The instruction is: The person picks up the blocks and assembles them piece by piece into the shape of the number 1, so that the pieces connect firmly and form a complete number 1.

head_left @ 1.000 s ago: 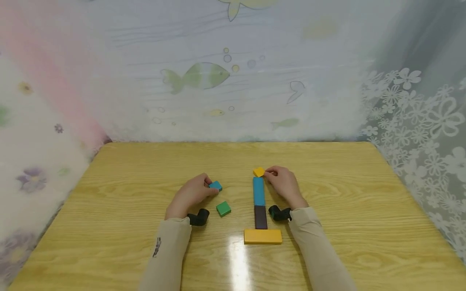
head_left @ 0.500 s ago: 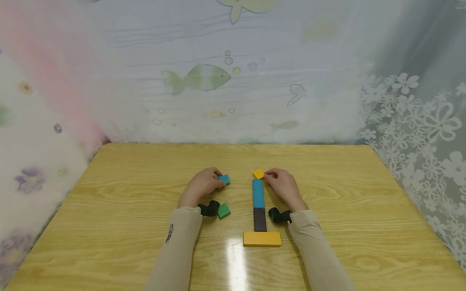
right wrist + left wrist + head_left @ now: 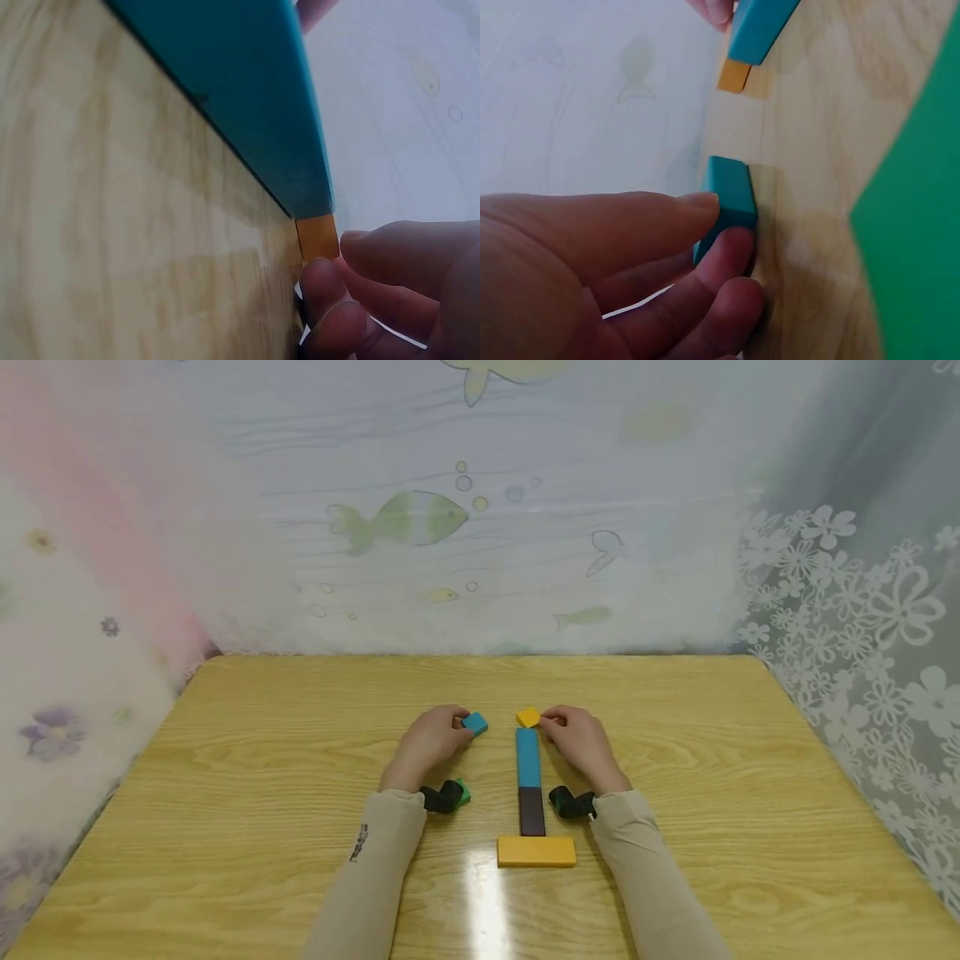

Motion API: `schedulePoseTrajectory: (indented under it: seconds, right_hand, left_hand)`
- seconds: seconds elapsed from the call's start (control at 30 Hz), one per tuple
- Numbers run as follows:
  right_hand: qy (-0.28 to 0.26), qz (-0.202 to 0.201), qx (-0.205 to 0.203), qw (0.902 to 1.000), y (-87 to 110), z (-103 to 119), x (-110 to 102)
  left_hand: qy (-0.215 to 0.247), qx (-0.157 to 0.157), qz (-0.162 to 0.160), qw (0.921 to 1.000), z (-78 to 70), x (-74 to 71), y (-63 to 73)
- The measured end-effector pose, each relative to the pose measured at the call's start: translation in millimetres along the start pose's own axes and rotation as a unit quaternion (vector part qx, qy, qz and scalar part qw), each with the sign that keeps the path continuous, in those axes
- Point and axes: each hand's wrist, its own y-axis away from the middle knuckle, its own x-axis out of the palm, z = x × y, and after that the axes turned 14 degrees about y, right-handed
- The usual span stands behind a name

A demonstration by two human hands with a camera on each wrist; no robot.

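Beige-sleeved, the left hand (image 3: 429, 739) pinched a small blue square block (image 3: 475, 724); farther right, the right hand (image 3: 581, 739) pinched a small yellow square block (image 3: 528, 717). From there toward the near side lay a long blue rectangular block (image 3: 528, 758), a dark brown rectangular block (image 3: 532, 812) and a crosswise orange-yellow bar (image 3: 536, 852) on the wood-grain table (image 3: 262, 752). Left, a black wrist camera (image 3: 444, 797) partly hid a green block (image 3: 466, 794).

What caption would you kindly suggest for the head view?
Left hand holding a small blue block, right hand touching a yellow block beyond a blue bar.
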Motion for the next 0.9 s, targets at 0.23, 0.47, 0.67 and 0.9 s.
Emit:
schedulePoseTrajectory:
  seconds: [0.23, 0.47, 0.67, 0.9]
  right_hand:
    - [0.005, -0.001, -0.004, 1.0, -1.6, 0, 1]
    - [0.0, 0.002, -0.004, 1.0, -2.4, 0, 0]
    - [-0.001, 0.002, -0.002, 1.0, -1.6, 0, 1]
    - [-0.002, 0.002, -0.001, 1.0, -0.7, 1, 0]
  left_hand:
    - [-0.039, 0.007, -0.004, 0.9992, -8.6, 8.7, 3.1]
    - [-0.059, 0.036, 0.005, 0.9976, -16.5, 16.8, 4.0]
    - [-0.074, 0.062, 0.022, 0.9951, -16.3, 21.9, 2.0]
    - [-0.081, 0.069, 0.04, 0.9935, -16.4, 24.7, 0.2]
